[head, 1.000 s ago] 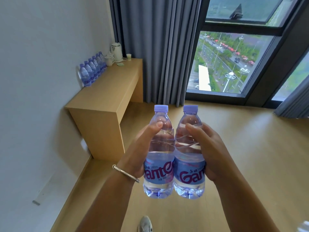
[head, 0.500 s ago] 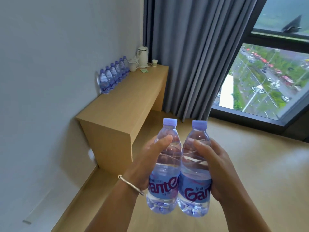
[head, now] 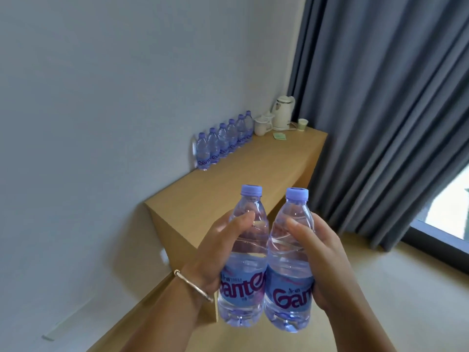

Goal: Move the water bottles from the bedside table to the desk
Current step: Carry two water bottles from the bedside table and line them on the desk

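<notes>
While the two water bottles in hand are not yet set down, they sit upright and side by side in front of the person, their labelled bodies touching. The left bottle (head: 243,260) is gripped by the left hand (head: 215,252), fingers curled round its far side and thumb laid across the shoulder; a thin metal bangle (head: 194,285) circles that wrist. The right bottle (head: 289,262) is gripped the same way by the right hand (head: 322,260), thumb across the front. Both carry purple caps and a blue label with purple lettering, and both look full.

Beyond them stands the wooden desk (head: 253,179), set against the grey wall (head: 114,97). A row of bottles (head: 223,142) of the same brand is already lined up there along the wall; I count about six, though the far ones overlap and the number is not certain. Past the row are a white electric kettle (head: 283,113), a white mug (head: 261,127), a small pale cup (head: 302,124) and a green sachet or card (head: 280,135). Grey curtains (head: 380,110) hang to the right, with a strip of window (head: 446,207) at the edge.

As a judgement, the task is well along: much of the stock is on the desk, and this pair is in transit toward it. What remains for these two is placing them, most naturally at the near end of the row. The bedside table is out of view, so whether more bottles wait there cannot be told.
</notes>
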